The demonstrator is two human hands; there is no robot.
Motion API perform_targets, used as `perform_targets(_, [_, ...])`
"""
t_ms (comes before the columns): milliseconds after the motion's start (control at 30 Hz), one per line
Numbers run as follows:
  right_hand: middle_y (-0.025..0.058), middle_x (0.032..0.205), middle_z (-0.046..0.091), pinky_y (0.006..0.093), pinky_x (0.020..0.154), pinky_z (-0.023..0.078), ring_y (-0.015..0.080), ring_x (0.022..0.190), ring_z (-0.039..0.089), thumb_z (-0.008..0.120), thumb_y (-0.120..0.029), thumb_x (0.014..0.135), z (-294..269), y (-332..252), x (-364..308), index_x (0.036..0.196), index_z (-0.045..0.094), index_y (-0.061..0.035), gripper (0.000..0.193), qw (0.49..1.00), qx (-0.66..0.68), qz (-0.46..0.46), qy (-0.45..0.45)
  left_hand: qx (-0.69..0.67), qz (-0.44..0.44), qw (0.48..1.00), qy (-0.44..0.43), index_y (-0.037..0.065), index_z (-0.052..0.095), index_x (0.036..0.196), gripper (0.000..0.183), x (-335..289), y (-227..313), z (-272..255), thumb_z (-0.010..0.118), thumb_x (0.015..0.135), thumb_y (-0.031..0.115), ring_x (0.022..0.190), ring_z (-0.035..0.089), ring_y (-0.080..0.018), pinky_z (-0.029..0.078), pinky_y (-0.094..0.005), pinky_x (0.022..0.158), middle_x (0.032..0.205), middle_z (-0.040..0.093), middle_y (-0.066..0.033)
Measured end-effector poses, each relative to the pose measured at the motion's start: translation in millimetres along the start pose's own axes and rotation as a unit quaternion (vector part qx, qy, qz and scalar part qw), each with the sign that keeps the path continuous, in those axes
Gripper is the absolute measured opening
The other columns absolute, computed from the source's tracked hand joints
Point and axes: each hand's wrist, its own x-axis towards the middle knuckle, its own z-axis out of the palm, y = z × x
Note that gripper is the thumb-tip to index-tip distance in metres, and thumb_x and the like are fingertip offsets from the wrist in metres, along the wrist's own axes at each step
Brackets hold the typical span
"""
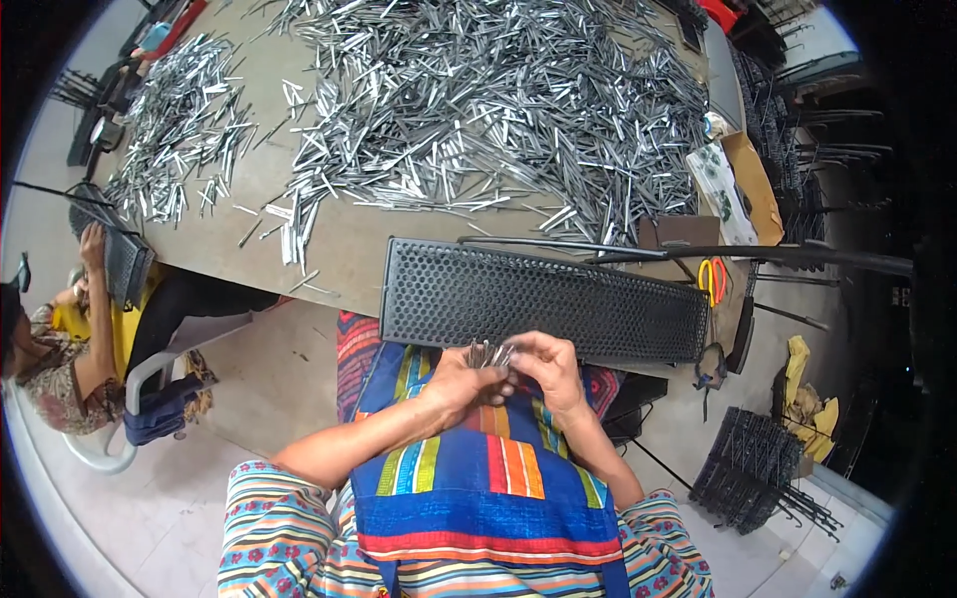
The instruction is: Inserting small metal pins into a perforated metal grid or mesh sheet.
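My left hand [461,386] is closed around a small bunch of thin metal strips [486,356], whose ends stick up above the fingers. My right hand [550,371] is at the right side of the bunch, thumb and fingers pinched together at the strips' ends; what sits between its fingertips is too small to make out. Just beyond both hands, a long black perforated rack [538,299] leans at the table's near edge, a black rod frame along its top. Past it lies a large heap of loose silvery metal strips [498,110].
A smaller pile of strips [184,120] lies on the table [264,85] at left. To the right are orange-handled scissors [712,281], an open cardboard box [753,189] and stacked black racks [748,463]. Another person [70,339] sits at left with a similar rack.
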Motion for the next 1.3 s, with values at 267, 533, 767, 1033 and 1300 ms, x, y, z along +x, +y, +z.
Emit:
perform_targets(267, [0.008,0.07,0.067,0.0226,0.048,0.049,0.0102,0.054,0.061,0.069,0.0,0.079,29.7,-2.5,11.4,0.081,0.065,0.0019,0.005,0.996,0.025,0.034,0.079,-0.021,0.031,0.999,0.006,0.001,0.064,0.092,0.008,-5.2,10.2,-17.4,0.065,0.085,0.003,0.062,0.065,-0.0163,0.056,-0.0278,0.055,0.079,0.067,-0.0092])
perform_targets(533, [0.0006,0.061,0.061,0.0197,0.048,0.035,0.0041,0.052,0.048,0.071,-0.003,0.076,47.9,-5.7,28.7,0.069,0.066,-0.0016,0.009,0.995,-0.057,0.022,0.079,-0.048,0.032,0.998,0.03,0.002,0.065,0.096,0.01,-10.1,12.0,-33.4,0.063,0.087,0.007,0.065,0.066,-0.0161,0.057,-0.0284,0.056,0.081,0.068,-0.0089])
perform_targets(767, [-0.0006,0.063,0.061,0.0196,0.05,0.038,0.0041,0.055,0.051,0.07,0.0,0.077,44.5,2.2,36.2,0.07,0.065,-0.0007,0.009,0.991,-0.048,-0.007,0.122,-0.048,0.03,0.998,0.027,0.0,0.063,0.099,0.013,-11.2,14.6,-38.9,0.059,0.087,0.003,0.065,0.066,-0.0172,0.057,-0.0287,0.056,0.083,0.069,-0.0108])
perform_targets(1033, [0.0017,0.061,0.058,0.0202,0.041,0.03,0.0064,0.045,0.046,0.066,-0.002,0.08,34.7,1.3,44.2,0.077,0.063,-0.0018,0.005,0.986,0.03,-0.063,0.15,-0.05,0.053,0.997,0.009,-0.002,0.062,0.1,0.016,-13.2,9.5,-42.1,0.059,0.084,-0.001,0.072,0.068,-0.0209,0.058,-0.0308,0.063,0.087,0.069,-0.0139])
perform_targets(1300, [0.0078,0.07,0.064,0.0231,0.041,0.043,0.0124,0.047,0.056,0.064,0.003,0.08,36.0,-3.0,35.8,0.08,0.06,-0.0023,0.007,0.988,0.115,-0.045,0.098,-0.1,0.046,0.992,0.057,-0.003,0.063,0.098,0.015,-11.3,10.0,-46.3,0.059,0.084,-0.003,0.074,0.068,-0.0228,0.06,-0.0343,0.065,0.089,0.069,-0.0147])
